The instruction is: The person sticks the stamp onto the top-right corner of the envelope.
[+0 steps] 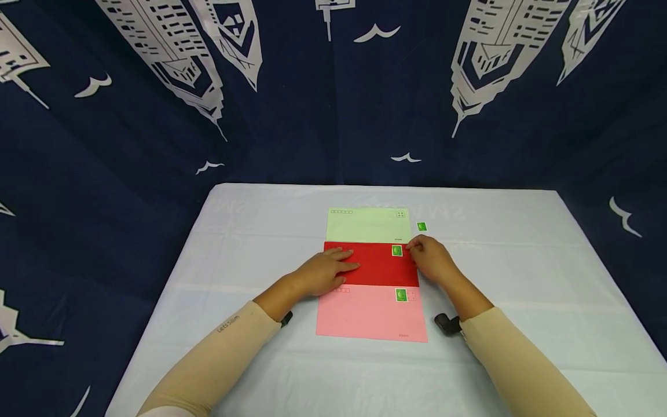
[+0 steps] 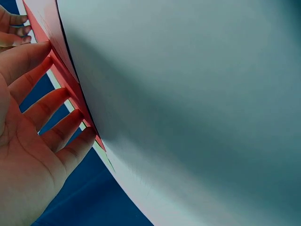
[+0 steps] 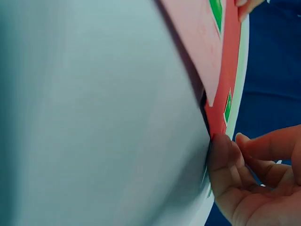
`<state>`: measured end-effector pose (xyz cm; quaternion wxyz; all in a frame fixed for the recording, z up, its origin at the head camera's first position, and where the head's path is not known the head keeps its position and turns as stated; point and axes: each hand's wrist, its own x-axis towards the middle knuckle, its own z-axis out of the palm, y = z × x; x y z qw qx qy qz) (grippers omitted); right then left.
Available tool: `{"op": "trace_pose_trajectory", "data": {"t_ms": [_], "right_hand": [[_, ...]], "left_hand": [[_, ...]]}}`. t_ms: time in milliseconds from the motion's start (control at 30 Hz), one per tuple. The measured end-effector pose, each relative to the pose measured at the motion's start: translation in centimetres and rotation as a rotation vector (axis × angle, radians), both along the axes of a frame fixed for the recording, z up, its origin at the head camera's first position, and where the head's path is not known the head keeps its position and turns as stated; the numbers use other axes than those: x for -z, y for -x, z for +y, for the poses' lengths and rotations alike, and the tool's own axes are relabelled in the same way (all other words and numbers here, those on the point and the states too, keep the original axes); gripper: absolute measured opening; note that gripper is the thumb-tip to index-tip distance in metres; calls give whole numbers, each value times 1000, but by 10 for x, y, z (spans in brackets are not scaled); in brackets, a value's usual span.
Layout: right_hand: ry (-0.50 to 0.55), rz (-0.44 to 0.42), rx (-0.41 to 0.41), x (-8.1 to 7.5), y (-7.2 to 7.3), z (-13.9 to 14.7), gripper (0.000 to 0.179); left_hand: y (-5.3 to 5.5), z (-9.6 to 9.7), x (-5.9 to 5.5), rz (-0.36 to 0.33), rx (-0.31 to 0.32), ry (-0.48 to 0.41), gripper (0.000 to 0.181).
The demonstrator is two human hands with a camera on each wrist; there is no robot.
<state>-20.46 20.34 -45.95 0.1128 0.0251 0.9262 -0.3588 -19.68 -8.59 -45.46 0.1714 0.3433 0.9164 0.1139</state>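
A red envelope (image 1: 375, 267) lies between a light green envelope (image 1: 365, 227) above and a pink one (image 1: 365, 319) below. My left hand (image 1: 327, 271) rests on its left part, fingers straight and spread, as the left wrist view also shows. At its right edge is my right hand (image 1: 432, 259), fingers bent and fingertips by the edge; whether they pinch anything is hidden. A green stamp (image 1: 397, 250) sits near the red envelope's upper right corner, just left of those fingertips. Another green stamp (image 1: 401, 295) is on the pink envelope's upper right.
A third green stamp (image 1: 421, 226) lies on the white tablecloth (image 1: 500, 255), right of the light green envelope. Behind the table hangs a dark blue curtain (image 1: 292, 127) with white building and bird shapes. Both wrists carry small black cameras (image 1: 447, 324).
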Motion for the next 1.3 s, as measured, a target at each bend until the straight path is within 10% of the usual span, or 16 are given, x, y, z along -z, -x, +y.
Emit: {"op": "trace_pose_trajectory", "data": {"t_ms": [500, 1300], "right_hand": [[-312, 312, -371, 6, -24, -4, 41], [-526, 337, -446, 8, -32, -13, 44]], "left_hand": [[-1, -1, 1, -1, -1, 1, 50], [0, 0, 3, -5, -14, 6, 50]]}}
